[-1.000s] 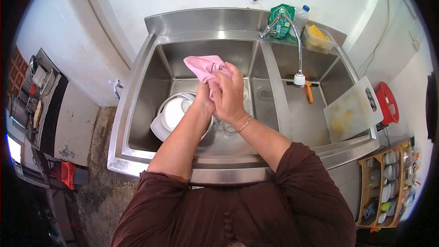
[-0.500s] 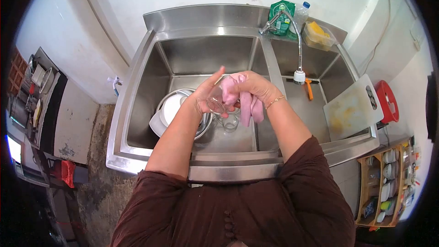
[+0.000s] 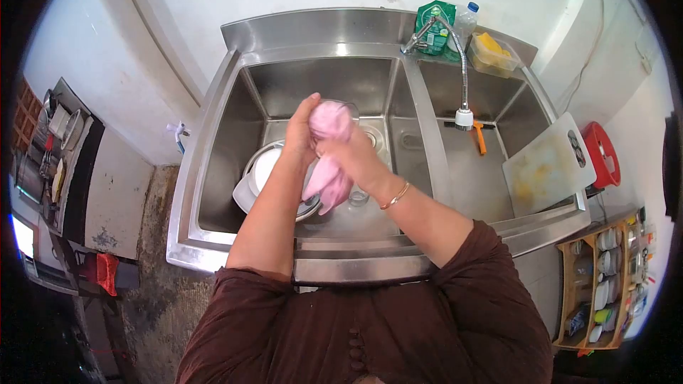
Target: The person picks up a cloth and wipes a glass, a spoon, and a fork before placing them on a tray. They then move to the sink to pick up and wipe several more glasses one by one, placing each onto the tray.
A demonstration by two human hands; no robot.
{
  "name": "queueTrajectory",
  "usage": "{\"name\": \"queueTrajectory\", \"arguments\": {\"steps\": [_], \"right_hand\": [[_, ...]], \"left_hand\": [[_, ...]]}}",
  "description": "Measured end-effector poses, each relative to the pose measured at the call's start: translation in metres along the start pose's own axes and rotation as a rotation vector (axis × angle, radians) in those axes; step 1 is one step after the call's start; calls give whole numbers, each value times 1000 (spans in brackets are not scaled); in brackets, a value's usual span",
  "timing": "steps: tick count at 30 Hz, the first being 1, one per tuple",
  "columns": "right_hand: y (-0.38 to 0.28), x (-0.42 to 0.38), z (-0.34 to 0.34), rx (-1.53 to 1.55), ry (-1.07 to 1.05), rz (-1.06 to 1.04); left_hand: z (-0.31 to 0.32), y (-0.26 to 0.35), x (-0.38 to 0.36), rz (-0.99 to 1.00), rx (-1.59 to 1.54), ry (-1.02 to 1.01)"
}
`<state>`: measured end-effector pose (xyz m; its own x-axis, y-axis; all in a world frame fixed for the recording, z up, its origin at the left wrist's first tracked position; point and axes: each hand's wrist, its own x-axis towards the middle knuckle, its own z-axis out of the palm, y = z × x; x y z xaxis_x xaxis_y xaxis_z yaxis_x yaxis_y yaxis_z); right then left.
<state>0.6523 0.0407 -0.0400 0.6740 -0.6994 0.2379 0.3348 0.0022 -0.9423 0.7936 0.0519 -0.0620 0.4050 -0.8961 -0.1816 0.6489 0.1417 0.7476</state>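
Note:
Above the large left basin of the steel sink [image 3: 235, 107], my left hand [image 3: 302, 130] is closed round a clear drinking glass, thumb pointing up. A pink cloth [image 3: 331, 121] covers most of that glass, and only a bit of its clear edge shows past the cloth. My right hand [image 3: 353, 160], with a bracelet at the wrist, grips the cloth against the glass; the cloth's loose end hangs below. Its fingers are partly hidden and slightly blurred. Beneath my hands, another clear glass [image 3: 358, 198] rests on the basin floor. White dishes [image 3: 266, 166] sit stacked to the left.
A flexible faucet [image 3: 464, 99] hangs over the right basin, where an orange-handled squeegee [image 3: 482, 141] lies. A stained cutting board [image 3: 544, 171] leans at the right. Behind stand a green pouch [image 3: 434, 25], a bottle [image 3: 466, 25] and a tub with yellow sponges [image 3: 494, 55].
My right hand has moved left and slightly down, bringing the pink cloth over the glass. The glass, plainly visible before, is now mostly covered. My left hand has shifted a little left.

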Motion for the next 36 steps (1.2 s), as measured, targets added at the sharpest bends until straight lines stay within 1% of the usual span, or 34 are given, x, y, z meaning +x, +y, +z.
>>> {"name": "queueTrajectory", "arguments": {"steps": [1, 2, 3, 5, 6, 7, 9, 11, 12, 13, 14, 15, 17, 18, 19, 21, 22, 23, 25, 26, 28, 29, 31, 32, 33, 34, 35, 36], "right_hand": [[0, -4, 3, -387, -112, -288], [-7, -1, -2, -767, -231, -382], [-3, -1, -4, -766, -229, -383], [10, 1, -9, -1294, -266, -728], [12, 2, -9, -1292, -266, -728], [14, 3, -9, -1322, -270, -725], [12, 8, -12, -1352, -269, -720], [-4, 15, -20, -1097, -437, -609], [-15, 19, -30, -1098, -438, -610], [-28, 22, -42, -974, -472, -386], [-38, 24, -49, -844, -501, -163], [-46, 26, -50, -845, -503, -161], [-56, 28, -49, -282, -169, -85], [-58, 29, -49, -545, -67, -170], [-56, 26, -44, -545, -60, -171], [-45, 16, -17, -611, 79, -468], [-31, 11, -4, -555, 63, -486], [-25, 7, -2, -555, 70, -485], [-25, -1, 3, -1015, 250, -788], [-28, 0, -3, -1015, 255, -786], [-45, 12, -23, -954, 20, -685], [-54, 17, -27, -956, 15, -685], [-81, 22, -29, -786, 301, -768], [-87, 21, -23, -907, 354, -929], [-81, 17, -14, -912, 356, -926], [-70, 10, -3, -1013, 239, -947], [-62, 4, 5, -1110, 122, -966], [-59, 1, 8, -1161, 149, -947]], "left_hand": [[6, 9, -8, -16, -90, -28], [11, 20, -17, -15, -24, -62], [4, 23, -16, -16, -23, -62], [-18, 29, -7, -130, 277, -91], [-21, 33, -7, -212, 371, -85], [-23, 34, -8, -213, 373, -83], [-22, 38, -11, -210, 455, 21], [-29, 33, -3, -213, 476, 40], [-31, 31, 1, -214, 494, 59], [-26, 34, -4, -213, 492, 59], [-22, 38, -9, -190, 423, 55], [-20, 40, -13, -166, 354, 51], [-22, 41, -9, -150, 321, 19], [-19, 42, -9, -134, 292, -17], [-15, 39, -10, -137, 296, -21], [-2, 29, -14, 22, 296, -36], [5, 25, -17, 130, 307, 33], [8, 27, -20, 126, 311, 30], [14, 31, -28, 317, 477, 37], [18, 32, -31, 314, 480, 35], [23, 35, -36, 315, 509, 114], [22, 37, -39, 316, 505, 116], [24, 39, -41, 330, 541, 103], [23, 34, -36, 328, 535, 99], [19, 27, -28, 476, 568, 24], [19, 24, -25, 625, 601, -52], [18, 22, -25, 624, 603, -58], [19, 22, -27, 625, 590, -74]]}}
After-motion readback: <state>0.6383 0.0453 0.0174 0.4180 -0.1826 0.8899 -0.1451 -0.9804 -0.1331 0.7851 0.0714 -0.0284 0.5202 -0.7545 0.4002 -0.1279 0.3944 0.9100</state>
